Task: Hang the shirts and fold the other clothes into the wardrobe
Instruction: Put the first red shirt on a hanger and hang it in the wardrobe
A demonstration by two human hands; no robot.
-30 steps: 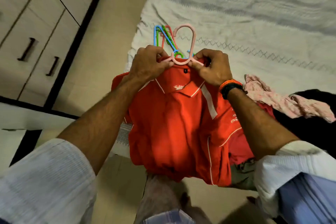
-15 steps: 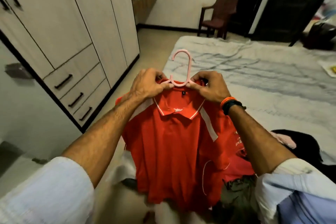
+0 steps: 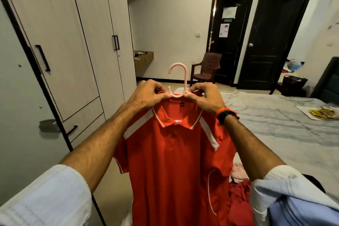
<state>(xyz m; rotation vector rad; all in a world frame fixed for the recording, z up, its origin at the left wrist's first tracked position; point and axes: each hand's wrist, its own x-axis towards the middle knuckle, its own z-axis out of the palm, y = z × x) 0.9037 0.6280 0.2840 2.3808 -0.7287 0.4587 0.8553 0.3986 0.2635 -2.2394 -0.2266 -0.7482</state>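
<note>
A red polo shirt [image 3: 176,161] with white trim hangs in front of me on a pink plastic hanger [image 3: 180,79]. My left hand [image 3: 146,93] pinches the collar and the hanger's left shoulder. My right hand [image 3: 206,97] pinches the right side the same way. The hook stands upright above my fingers. The wardrobe [image 3: 64,42] with closed pale doors and dark handles fills the left side. More clothes [image 3: 238,189], red and pink, lie on the bed's near corner, partly hidden by my right arm.
The bed [image 3: 275,124] with a grey sheet stretches to the right, with papers [image 3: 319,112] on it. A brown plastic chair [image 3: 205,68] stands by two dark doors [image 3: 266,38] at the far wall. A dark basket [image 3: 293,82] sits at the right.
I have lifted the shirt on its hanger off the bed up to chest height, and my view has risen from the bed to the room. Both hands keep their grip.
</note>
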